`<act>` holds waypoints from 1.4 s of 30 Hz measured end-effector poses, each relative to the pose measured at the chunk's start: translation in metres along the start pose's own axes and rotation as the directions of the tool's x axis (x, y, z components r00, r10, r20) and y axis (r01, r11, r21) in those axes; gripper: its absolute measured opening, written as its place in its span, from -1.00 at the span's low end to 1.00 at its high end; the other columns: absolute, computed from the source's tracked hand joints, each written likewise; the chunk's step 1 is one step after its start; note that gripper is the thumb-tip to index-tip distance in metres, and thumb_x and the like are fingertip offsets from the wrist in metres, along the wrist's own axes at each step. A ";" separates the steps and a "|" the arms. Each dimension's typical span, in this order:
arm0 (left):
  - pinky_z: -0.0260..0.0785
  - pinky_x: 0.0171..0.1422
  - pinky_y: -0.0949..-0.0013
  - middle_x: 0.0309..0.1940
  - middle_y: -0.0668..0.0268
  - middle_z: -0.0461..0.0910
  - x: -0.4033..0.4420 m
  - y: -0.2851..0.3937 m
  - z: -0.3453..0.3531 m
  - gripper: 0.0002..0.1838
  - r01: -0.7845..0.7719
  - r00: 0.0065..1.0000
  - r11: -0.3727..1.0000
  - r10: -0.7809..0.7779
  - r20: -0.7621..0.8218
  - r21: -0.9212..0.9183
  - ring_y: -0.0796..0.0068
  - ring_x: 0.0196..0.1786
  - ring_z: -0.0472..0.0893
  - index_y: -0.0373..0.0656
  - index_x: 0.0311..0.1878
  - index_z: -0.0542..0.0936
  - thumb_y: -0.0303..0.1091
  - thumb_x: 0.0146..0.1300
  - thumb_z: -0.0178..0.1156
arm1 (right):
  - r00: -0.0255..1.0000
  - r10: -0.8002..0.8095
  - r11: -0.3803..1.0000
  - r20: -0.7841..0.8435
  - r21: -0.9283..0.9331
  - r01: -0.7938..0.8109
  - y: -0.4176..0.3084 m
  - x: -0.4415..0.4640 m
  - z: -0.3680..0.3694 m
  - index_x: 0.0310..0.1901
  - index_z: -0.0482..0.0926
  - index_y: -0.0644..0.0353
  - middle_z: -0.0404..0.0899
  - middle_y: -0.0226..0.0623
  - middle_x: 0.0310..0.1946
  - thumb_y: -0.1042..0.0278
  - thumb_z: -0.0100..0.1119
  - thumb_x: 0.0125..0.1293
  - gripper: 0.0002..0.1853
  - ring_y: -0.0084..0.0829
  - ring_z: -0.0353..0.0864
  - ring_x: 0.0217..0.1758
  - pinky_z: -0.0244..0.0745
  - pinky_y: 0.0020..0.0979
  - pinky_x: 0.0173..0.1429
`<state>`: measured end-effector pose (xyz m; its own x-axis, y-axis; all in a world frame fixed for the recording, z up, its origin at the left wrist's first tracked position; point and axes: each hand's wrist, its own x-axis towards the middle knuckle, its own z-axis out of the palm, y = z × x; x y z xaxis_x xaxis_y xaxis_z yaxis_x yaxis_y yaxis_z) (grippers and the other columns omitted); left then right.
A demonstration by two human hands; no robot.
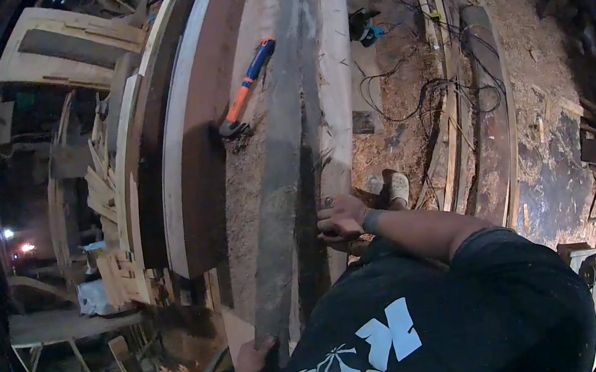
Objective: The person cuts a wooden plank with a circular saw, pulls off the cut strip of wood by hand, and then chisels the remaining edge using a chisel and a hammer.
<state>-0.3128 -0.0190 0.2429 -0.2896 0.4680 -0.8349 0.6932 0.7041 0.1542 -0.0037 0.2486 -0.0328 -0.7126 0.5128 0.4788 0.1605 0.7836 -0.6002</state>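
Note:
A long grey timber beam (282,180) runs from the lower middle up to the top. At its lower end, my left hand (255,359) grips the left edge, with some fingers hidden. My right hand (343,218) has its fingers curled at the beam's right side, by a paler plank (337,81); what they hold, if anything, is hidden. A hammer (246,87) with an orange and blue handle lies on the sawdust-covered wood to the left of the beam, its dark head toward me.
Long boards (185,141) stand on the left, near stacked offcuts. Black cables (426,92) cross the sawdust-strewn floor at right, beside more planks (485,121). A shoe (399,187) shows just beyond my right hand. A white bag (94,298) sits far left.

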 end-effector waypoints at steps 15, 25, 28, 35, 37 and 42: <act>0.52 -0.10 -0.01 -0.35 -0.10 0.74 -0.012 -0.036 0.024 -0.37 -0.047 0.976 0.997 0.058 -0.209 0.056 -0.06 -0.26 0.74 -0.39 -0.19 0.73 0.18 0.38 0.35 | 0.989 0.087 0.807 0.118 0.574 -0.140 0.021 -0.020 0.037 -0.05 0.61 -0.16 0.55 -0.37 -0.19 0.22 0.25 0.14 -0.70 -0.15 0.65 -0.22 0.57 -0.09 -0.08; 0.53 0.00 0.09 -0.27 0.10 0.77 0.030 0.006 0.022 -0.18 -0.111 0.977 0.986 0.085 -0.197 -0.124 0.25 -0.23 0.72 -0.41 -0.01 0.75 0.38 0.34 0.28 | 0.969 -0.005 0.972 0.246 0.228 -0.053 0.030 -0.017 0.026 -0.23 0.60 0.02 0.61 -0.25 -0.18 0.09 0.33 0.28 -0.78 -0.05 0.65 -0.23 0.56 -0.02 -0.08; 0.53 0.10 0.14 -0.15 0.08 0.78 0.049 -0.019 0.040 -0.18 -0.078 0.974 0.973 0.028 -0.223 -0.216 0.27 -0.12 0.73 -0.39 0.08 0.74 0.37 0.33 0.30 | 0.931 -0.009 0.997 0.364 0.075 -0.019 -0.014 0.025 -0.053 -0.33 0.55 0.07 0.57 -0.26 -0.25 -0.01 0.33 0.33 -0.68 -0.07 0.64 -0.22 0.51 -0.02 -0.12; 0.52 0.20 0.13 0.05 0.01 0.76 0.085 -0.063 0.074 -0.20 -0.134 0.987 0.839 0.065 -0.147 -0.528 0.15 0.03 0.75 -0.41 0.20 0.66 0.24 0.26 0.43 | 0.956 0.200 0.979 0.214 -0.019 -0.201 0.030 0.028 -0.072 -0.12 0.69 0.14 0.65 -0.10 -0.12 0.09 0.35 0.35 -0.71 0.02 0.67 -0.06 0.58 -0.05 0.10; 0.53 0.20 0.13 0.06 -0.03 0.76 0.051 -0.040 0.053 -0.22 -0.161 0.984 0.891 0.110 -0.142 -0.424 0.13 0.04 0.75 -0.41 0.22 0.64 0.17 0.24 0.47 | 0.917 0.396 0.916 0.055 -0.101 -0.389 0.053 0.046 -0.076 -0.09 0.70 0.13 0.67 -0.11 -0.07 0.10 0.37 0.35 -0.72 -0.03 0.67 0.03 0.59 -0.11 0.12; 0.54 0.19 0.16 0.03 -0.03 0.77 0.006 -0.026 0.020 -0.31 -0.067 0.992 0.993 0.055 -0.116 -0.102 0.18 0.02 0.76 -0.41 0.21 0.64 0.03 0.26 0.49 | 0.875 0.465 0.883 0.133 -0.148 -0.446 0.064 0.089 -0.114 0.10 0.69 0.06 0.66 -0.16 0.16 0.07 0.32 0.28 -0.59 -0.01 0.62 0.22 0.49 -0.01 0.32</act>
<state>-0.3196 -0.0449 0.2233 -0.3257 0.5644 -0.7585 0.6400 0.7221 0.2625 0.0213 0.3839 0.0445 -0.6402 0.7663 0.0548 0.5609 0.5150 -0.6482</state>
